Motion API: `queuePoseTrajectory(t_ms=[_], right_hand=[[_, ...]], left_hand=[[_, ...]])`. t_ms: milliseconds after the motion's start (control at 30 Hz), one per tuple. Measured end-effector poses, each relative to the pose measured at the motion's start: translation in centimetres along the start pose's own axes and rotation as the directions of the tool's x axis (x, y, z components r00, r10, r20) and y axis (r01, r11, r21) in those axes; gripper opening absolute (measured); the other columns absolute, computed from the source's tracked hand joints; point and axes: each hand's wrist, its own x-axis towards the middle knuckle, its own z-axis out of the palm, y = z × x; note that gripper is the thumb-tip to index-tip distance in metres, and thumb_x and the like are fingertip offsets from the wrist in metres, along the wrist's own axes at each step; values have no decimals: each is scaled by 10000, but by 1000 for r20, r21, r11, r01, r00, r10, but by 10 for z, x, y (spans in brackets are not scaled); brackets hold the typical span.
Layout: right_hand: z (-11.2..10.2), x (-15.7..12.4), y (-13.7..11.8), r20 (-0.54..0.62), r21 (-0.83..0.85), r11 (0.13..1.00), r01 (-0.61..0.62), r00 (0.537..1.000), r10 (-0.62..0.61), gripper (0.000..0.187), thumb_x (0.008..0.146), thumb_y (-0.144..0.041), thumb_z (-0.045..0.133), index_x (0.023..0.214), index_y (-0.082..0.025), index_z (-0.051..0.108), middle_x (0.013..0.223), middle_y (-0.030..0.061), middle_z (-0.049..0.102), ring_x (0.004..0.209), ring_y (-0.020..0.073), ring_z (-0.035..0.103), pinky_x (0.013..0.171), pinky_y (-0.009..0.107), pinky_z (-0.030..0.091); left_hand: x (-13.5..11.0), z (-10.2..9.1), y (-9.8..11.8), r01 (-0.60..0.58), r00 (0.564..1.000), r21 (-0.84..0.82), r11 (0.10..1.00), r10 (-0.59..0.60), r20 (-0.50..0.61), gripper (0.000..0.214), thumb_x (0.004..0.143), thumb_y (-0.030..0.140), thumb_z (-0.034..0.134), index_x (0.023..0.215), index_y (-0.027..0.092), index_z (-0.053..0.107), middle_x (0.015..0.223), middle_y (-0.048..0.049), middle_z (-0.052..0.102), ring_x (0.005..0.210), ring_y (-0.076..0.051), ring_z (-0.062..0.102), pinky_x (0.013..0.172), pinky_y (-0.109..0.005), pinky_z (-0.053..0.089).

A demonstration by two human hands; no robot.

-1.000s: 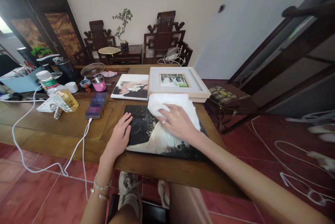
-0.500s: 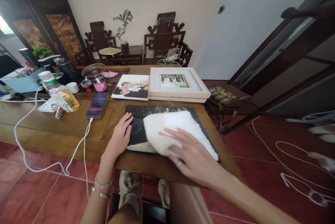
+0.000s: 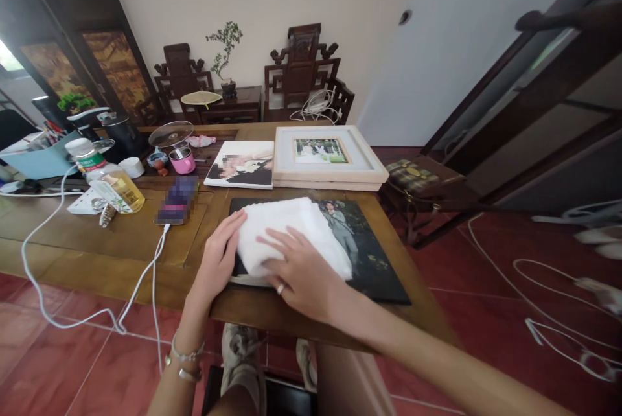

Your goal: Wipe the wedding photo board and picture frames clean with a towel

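A dark photo panel (image 3: 376, 267) with a suited figure printed on it lies flat near the table's front edge. Over its left part is a folded white towel (image 3: 306, 215). My right hand (image 3: 299, 273), with a ring on one finger, presses on the towel and grips its near part, the thumb tucked in at the fold. At the panel's left edge rests my left hand (image 3: 221, 254), fingers stretched out, beside the towel's left side and holding nothing. The towel and both hands cover the panel's left side.
Behind the panel are a light wooden picture frame (image 3: 330, 176) and a white-edged photo canvas (image 3: 238, 166). To the left are a phone (image 3: 175, 201) on a white cable, a pink cup (image 3: 182, 161) and an oil-coloured bottle (image 3: 114, 183). A plaid bag (image 3: 413, 176) sits beyond the table's right edge.
My right hand has slid the towel leftward across the panel, uncovering the suited figure on the right. My left hand stays at the left edge.
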Motion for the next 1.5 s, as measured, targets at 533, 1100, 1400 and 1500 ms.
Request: queuePoseTrajectory(t_ms=[533,1100,1400,1500], right_hand=[[-31,-35,62,-130,-134,954,-267,959,250,281,924,-287,427,816,-192,669,875,134,694,988,314,618,815,428,492],[-11,34,70,-74,139,943,-302,946,314,347,950,-421,397,1017,-205,661,1113,78,700,1005,254,636,819,325,472],[-28,-46,117,-215,3,920,-393,898,384,304,892,-430,434,837,-226,652,935,103,709,955,322,626,815,446,491],[-25,-56,85,-215,-50,957,-286,939,270,254,891,-348,448,802,-233,656,1054,109,704,1090,319,591,919,494,462]], left_hand=[[-2,6,-3,-21,1000,121,993,19,13,374,961,230,386,1306,216,532,1406,-99,507,1321,-217,449,1121,-436,344],[-4,6,-7,-31,999,147,989,25,41,356,955,217,400,1269,184,563,1380,-112,534,1333,-226,440,1121,-448,345],[-1,5,-5,-30,999,111,993,27,29,343,950,221,417,1247,176,582,1373,-113,545,1333,-218,447,1122,-426,353],[-2,6,-7,-19,998,129,991,12,59,348,944,226,431,1257,184,576,1418,-112,499,1353,-223,418,1129,-442,338]])
